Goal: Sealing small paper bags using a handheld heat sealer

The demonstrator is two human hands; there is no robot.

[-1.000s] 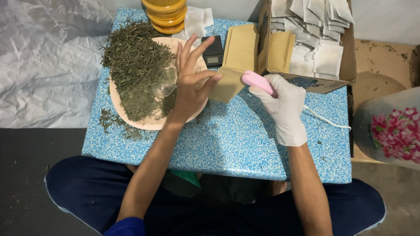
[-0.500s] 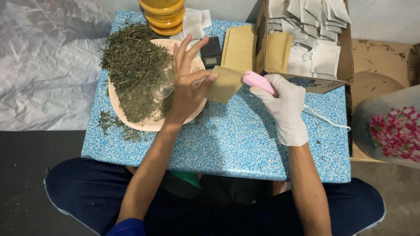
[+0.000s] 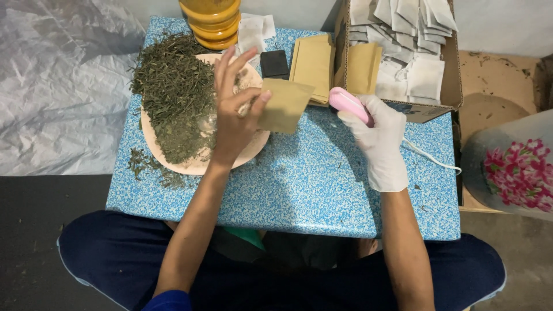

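Note:
My bare left hand hovers over a pink plate heaped with dried green leaves. It pinches a tan paper pouch between thumb and fingers, and a small clear scoop shows under the palm. My right hand, in a white glove, grips a small pink handheld sealer with a white cord trailing to the right. The sealer's tip is just right of the pouch, apart from it.
All this sits on a low blue speckled table. A stack of tan pouches, a black box and yellow jars stand at the back. A cardboard box of white sachets is back right. A floral bag lies right.
My left hand has lifted and turned the tan pouch slightly toward the sealer. The right hand has barely moved.

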